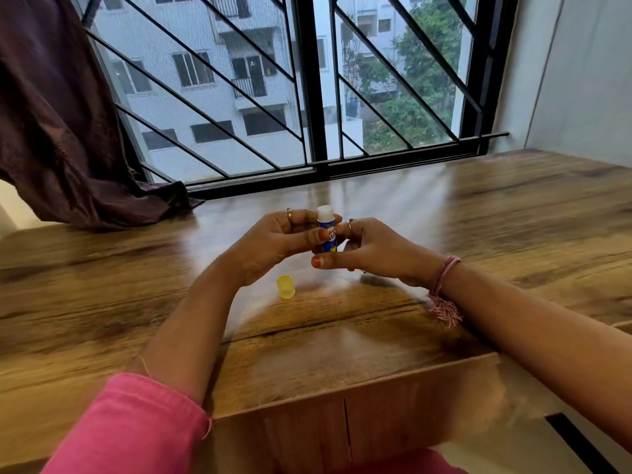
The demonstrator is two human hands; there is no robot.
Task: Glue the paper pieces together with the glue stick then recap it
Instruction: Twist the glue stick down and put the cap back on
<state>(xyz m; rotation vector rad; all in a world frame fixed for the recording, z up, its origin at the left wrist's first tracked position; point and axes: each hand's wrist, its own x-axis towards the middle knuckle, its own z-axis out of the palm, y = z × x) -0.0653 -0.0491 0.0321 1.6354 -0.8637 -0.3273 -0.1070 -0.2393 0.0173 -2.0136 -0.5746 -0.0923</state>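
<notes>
A blue glue stick (327, 234) stands upright above the wooden table (478, 213), uncapped, with white glue showing at its top. My left hand (273, 241) grips its body from the left, thumb across the label. My right hand (372, 249) holds its lower part from the right, thumb under the base. The yellow cap (286, 286) lies on the table just below my left hand, apart from the stick. No paper pieces are visible.
A barred window (307, 97) runs along the table's far edge. A dark purple curtain (68, 131) drapes onto the table at the back left. A white wall (581, 80) closes the right side.
</notes>
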